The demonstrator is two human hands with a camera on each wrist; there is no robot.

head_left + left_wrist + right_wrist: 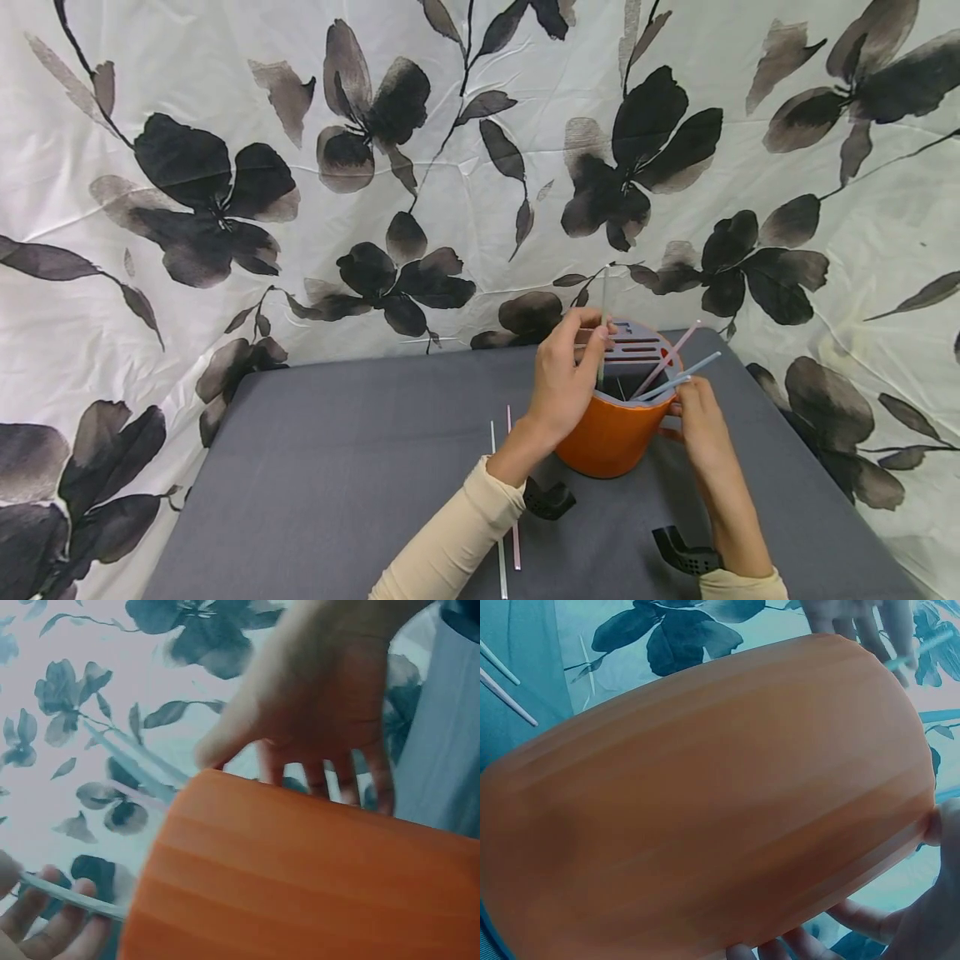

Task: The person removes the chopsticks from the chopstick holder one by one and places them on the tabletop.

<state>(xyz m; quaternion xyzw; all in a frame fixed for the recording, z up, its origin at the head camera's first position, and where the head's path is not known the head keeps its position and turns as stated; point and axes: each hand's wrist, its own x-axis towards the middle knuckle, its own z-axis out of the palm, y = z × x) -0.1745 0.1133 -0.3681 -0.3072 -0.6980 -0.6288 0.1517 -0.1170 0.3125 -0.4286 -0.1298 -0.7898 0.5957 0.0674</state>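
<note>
An orange round holder (611, 437) with a grey slotted top stands on the table. My left hand (566, 375) pinches a pale green straw (605, 292) over the holder's left side, the straw's lower end inside the opening. In the left wrist view the straw (71, 896) lies between the thumb and fingers. My right hand (705, 425) grips the holder's right side, thumb at the rim and fingers along the wall, as the right wrist view shows of the hand (922, 907). A pink straw (681, 343) and light blue straws (701, 364) lean rightward out of the opening.
A pale straw (502, 567) and a pink straw (516, 546) lie on the grey table (360, 467), partly covered by the left forearm. Black wrist mounts (550, 500) hang at both wrists. A floral cloth (480, 200) rises behind the table.
</note>
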